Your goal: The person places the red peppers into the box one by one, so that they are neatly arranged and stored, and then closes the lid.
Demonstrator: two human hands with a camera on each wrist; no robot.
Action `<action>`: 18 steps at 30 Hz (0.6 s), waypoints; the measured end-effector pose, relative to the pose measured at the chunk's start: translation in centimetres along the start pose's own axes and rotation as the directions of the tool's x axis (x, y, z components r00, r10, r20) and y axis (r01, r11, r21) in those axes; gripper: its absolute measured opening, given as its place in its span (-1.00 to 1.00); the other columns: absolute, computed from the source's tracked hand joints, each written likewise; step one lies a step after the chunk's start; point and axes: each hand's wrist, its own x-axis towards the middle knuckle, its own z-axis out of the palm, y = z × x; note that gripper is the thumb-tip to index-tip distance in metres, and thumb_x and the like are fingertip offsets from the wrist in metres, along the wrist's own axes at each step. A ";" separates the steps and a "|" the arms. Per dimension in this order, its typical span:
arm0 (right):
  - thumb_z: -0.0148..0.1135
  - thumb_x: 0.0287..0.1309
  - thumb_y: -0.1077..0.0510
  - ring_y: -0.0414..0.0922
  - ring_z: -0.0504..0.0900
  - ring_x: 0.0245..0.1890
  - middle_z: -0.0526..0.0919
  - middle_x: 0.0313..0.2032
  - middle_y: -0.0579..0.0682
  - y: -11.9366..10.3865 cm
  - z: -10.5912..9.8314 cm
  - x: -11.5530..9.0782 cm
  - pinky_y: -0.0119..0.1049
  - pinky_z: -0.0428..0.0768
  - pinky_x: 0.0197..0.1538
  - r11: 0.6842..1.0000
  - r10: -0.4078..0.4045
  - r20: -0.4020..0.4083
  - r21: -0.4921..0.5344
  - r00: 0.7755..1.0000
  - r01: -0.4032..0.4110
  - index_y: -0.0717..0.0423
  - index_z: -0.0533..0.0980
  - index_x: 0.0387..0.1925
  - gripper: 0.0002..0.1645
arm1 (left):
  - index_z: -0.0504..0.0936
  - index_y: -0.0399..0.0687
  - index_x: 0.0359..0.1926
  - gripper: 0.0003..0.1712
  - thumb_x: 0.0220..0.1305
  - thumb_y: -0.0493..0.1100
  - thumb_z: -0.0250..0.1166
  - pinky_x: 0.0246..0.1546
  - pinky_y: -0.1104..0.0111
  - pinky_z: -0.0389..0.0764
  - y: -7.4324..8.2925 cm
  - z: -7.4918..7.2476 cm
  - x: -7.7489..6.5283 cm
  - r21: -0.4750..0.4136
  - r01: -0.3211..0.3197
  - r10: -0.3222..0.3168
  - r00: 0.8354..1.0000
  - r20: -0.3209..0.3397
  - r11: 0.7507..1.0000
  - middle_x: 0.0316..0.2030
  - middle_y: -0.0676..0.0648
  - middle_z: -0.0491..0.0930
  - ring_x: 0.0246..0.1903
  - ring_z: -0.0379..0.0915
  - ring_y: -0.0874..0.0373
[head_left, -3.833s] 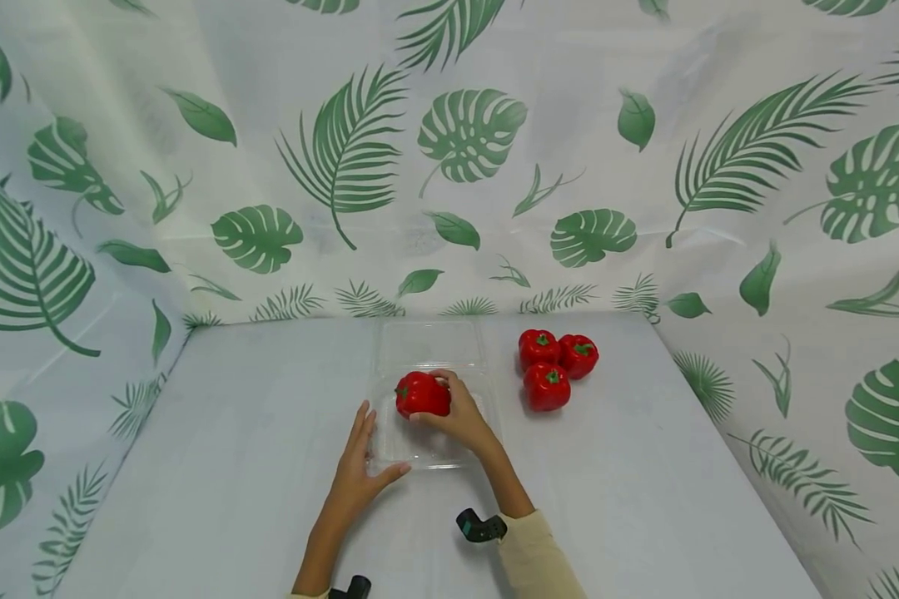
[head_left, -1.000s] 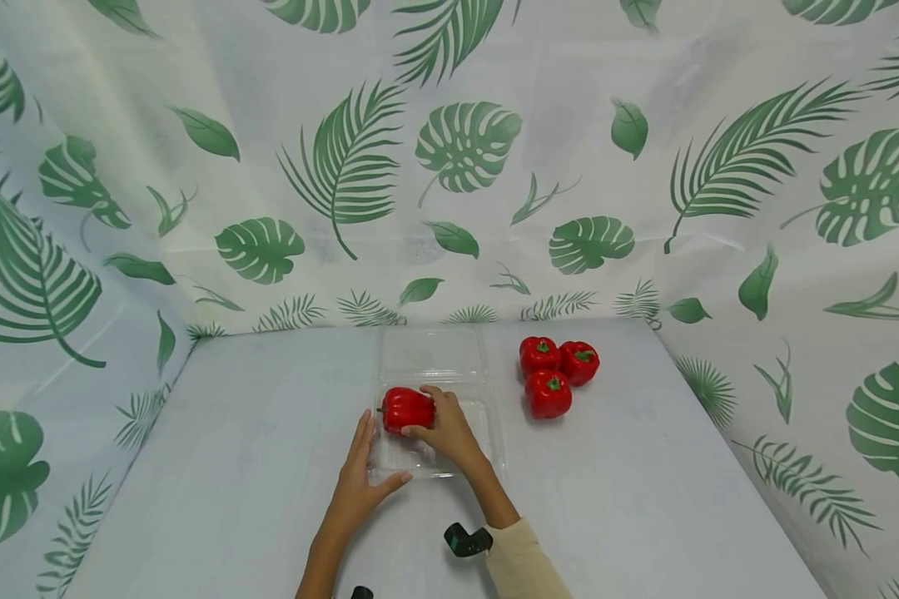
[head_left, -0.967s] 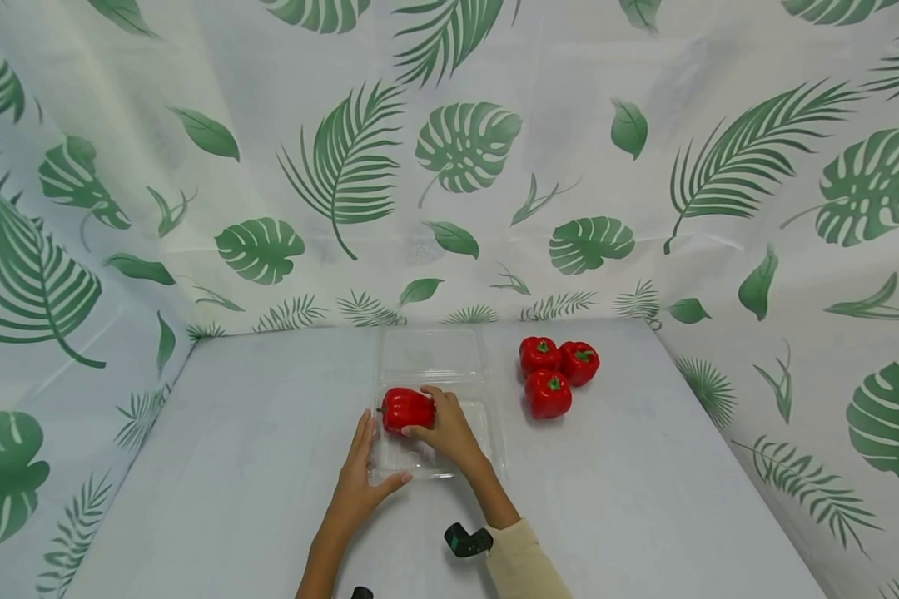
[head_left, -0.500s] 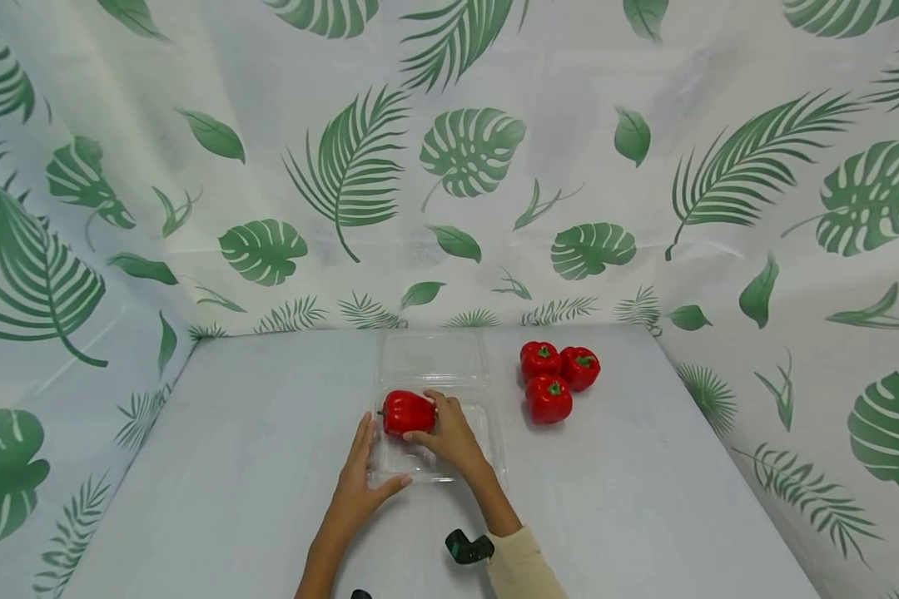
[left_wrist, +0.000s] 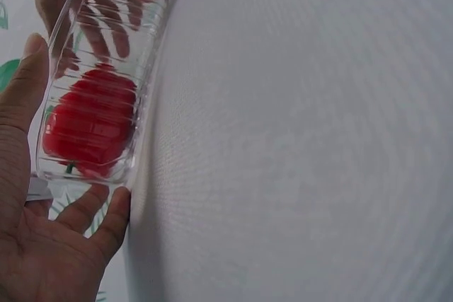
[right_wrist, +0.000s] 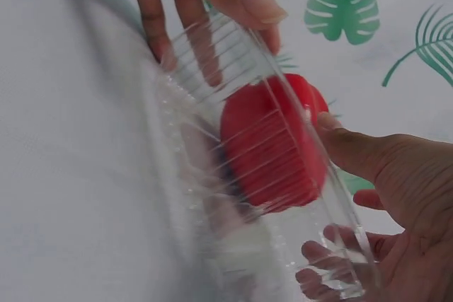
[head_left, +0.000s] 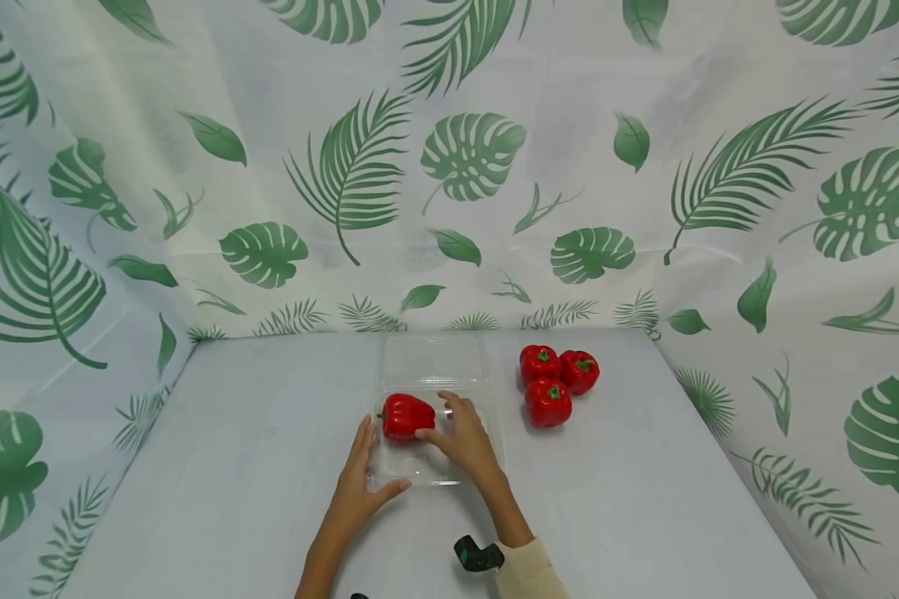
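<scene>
A red bell pepper (head_left: 407, 418) lies on its side in the left part of a clear plastic clamshell container (head_left: 427, 469), its stem towards the left wall. My left hand (head_left: 354, 491) rests along the container's left front corner with straight fingers and the thumb spread. My right hand (head_left: 466, 441) is over the container, right of the pepper. Its fingers are spread apart from the pepper, while the thumb (right_wrist: 354, 150) is close to it in the right wrist view; whether it touches cannot be told. Through the ribbed wall, the left wrist view shows the same pepper (left_wrist: 90, 125).
The container's clear lid (head_left: 430, 358) lies folded back behind it. To the right, three more red bell peppers (head_left: 548, 403) stand grouped on the white table (head_left: 644, 499). A leaf-printed sheet (head_left: 494, 249) hangs behind and at both sides.
My right hand has carried the bell pepper to the container's left side, let go and drawn slightly right. The left hand has stayed at the container's edge. The head view has tilted slightly.
</scene>
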 end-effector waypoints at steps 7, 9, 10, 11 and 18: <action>0.45 0.03 -0.13 0.02 0.69 -0.03 0.68 -0.01 0.07 -0.8 -2.0 0.0 -0.03 0.72 -0.05 1.000 -0.005 -0.158 -0.027 0.987 0.001 -0.01 0.45 0.23 -0.26 | -0.04 0.02 0.55 0.25 -0.03 0.04 0.55 0.23 -0.02 0.43 0.2 0.0 0.1 0.003 0.023 -0.023 1.000 0.004 1.000 0.56 0.03 -0.12 0.48 0.02 -0.13; 0.44 0.04 -0.15 -0.01 0.70 -0.06 0.70 -0.04 0.04 -0.8 -2.6 0.0 -0.06 0.73 -0.08 0.999 -0.024 -0.235 -0.043 0.972 0.015 -0.02 0.49 0.19 -0.31 | -0.05 0.03 0.55 0.26 -0.03 0.04 0.55 0.24 -0.01 0.42 0.2 0.0 0.1 0.001 0.032 -0.032 0.999 0.009 0.999 0.56 0.04 -0.13 0.49 0.01 -0.12; 0.43 0.04 -0.16 -0.02 0.70 -0.08 0.71 -0.06 0.03 -0.8 -2.9 0.0 -0.08 0.73 -0.08 0.998 -0.039 -0.281 -0.053 0.959 0.025 -0.02 0.51 0.16 -0.33 | -0.05 0.04 0.55 0.26 -0.03 0.04 0.55 0.25 -0.01 0.42 0.1 0.0 0.1 0.002 0.039 -0.039 0.999 0.011 0.999 0.56 0.04 -0.13 0.49 0.01 -0.12; 0.43 0.05 -0.16 -0.03 0.70 -0.09 0.72 -0.07 0.02 -0.7 -3.3 0.0 -0.09 0.74 -0.10 0.998 -0.054 -0.329 -0.059 0.943 0.037 -0.02 0.52 0.14 -0.36 | -0.05 0.04 0.55 0.26 -0.03 0.05 0.55 0.25 -0.01 0.42 0.1 0.1 0.1 0.000 0.043 -0.043 0.999 0.013 0.999 0.56 0.04 -0.13 0.49 0.01 -0.12; 0.47 0.01 -0.08 0.03 0.57 -0.07 0.69 -0.09 0.10 0.8 -5.6 0.5 -0.01 0.63 0.02 0.976 -0.218 -0.682 -0.151 0.698 0.158 0.11 0.58 0.03 -0.42 | -0.06 0.07 0.55 0.26 -0.03 0.08 0.54 0.24 -0.03 0.44 -0.2 0.2 0.1 0.004 0.045 -0.045 0.999 0.010 0.999 0.56 0.04 -0.13 0.48 0.04 -0.13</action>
